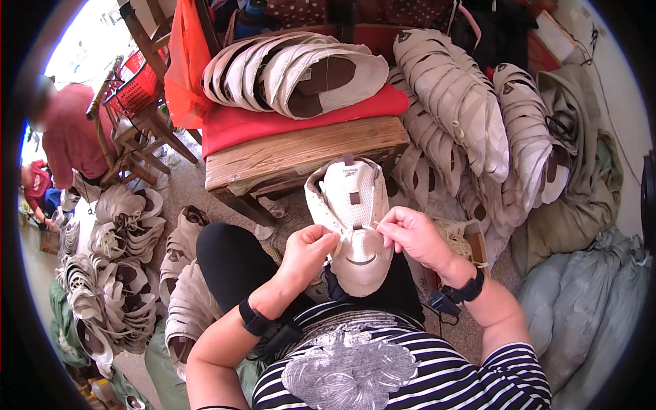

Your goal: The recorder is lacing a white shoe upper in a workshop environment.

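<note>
A cream shoe upper [361,268] rests on my lap, its rounded toe towards me and its mesh tongue [347,186] pointing away. A pale shoelace [352,230] crosses the lower end of the lacing opening. At the left edge of that opening, my left hand [305,254] is closed in a pinch by the lace. On the opposite side my right hand [412,237] pinches the lace between thumb and forefinger. The fingertips hide much of the lace and the nearest eyelets.
A wooden bench [307,156] ahead bears a red cloth [232,130] and a row of shoe uppers [287,72]. More stacked uppers [451,102] stand to the right, near grey sacks [581,294]. Piles of uppers [126,287] lie left. A person [75,133] sits farther back.
</note>
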A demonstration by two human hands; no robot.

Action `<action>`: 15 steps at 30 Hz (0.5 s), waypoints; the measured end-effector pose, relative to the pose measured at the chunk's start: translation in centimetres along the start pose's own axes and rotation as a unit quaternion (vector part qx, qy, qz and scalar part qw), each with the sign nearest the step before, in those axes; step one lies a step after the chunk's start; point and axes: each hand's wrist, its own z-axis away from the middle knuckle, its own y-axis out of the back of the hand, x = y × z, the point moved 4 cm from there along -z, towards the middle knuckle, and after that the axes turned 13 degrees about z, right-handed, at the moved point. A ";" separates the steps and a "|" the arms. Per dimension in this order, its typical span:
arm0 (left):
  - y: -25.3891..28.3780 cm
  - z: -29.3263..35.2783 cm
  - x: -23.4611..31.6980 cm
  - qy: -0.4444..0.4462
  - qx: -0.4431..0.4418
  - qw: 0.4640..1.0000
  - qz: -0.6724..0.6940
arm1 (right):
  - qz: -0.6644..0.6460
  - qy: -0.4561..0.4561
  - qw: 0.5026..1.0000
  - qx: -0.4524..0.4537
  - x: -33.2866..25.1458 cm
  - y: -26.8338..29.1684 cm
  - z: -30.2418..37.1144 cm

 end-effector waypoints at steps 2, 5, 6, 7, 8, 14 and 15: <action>-0.5 0.2 0.8 0.043 -0.005 0.999 0.029 | 0.068 -0.023 0.997 -0.020 -0.1 -0.1 -0.5; -0.9 0.0 1.2 0.067 -0.003 0.996 0.053 | 0.180 0.035 0.983 -0.023 -0.4 0.3 -1.4; -1.0 0.0 1.3 0.050 0.004 0.998 0.049 | 0.180 0.036 0.983 -0.023 -1.0 0.5 -1.7; -0.9 -0.2 0.9 0.049 0.004 0.998 0.049 | 0.287 0.063 0.956 -0.019 -2.1 0.8 -1.7; -0.6 -0.5 0.5 0.007 0.007 1.000 0.015 | 0.390 0.091 0.916 -0.017 -3.3 0.5 -1.7; -2.1 0.8 2.7 -0.343 0.010 0.837 -0.426 | 0.629 0.278 0.722 0.071 -6.3 -2.6 -0.5; -1.4 0.3 1.7 -0.234 0.009 0.923 -0.305 | 0.660 0.270 0.700 0.045 -6.4 -2.8 -0.5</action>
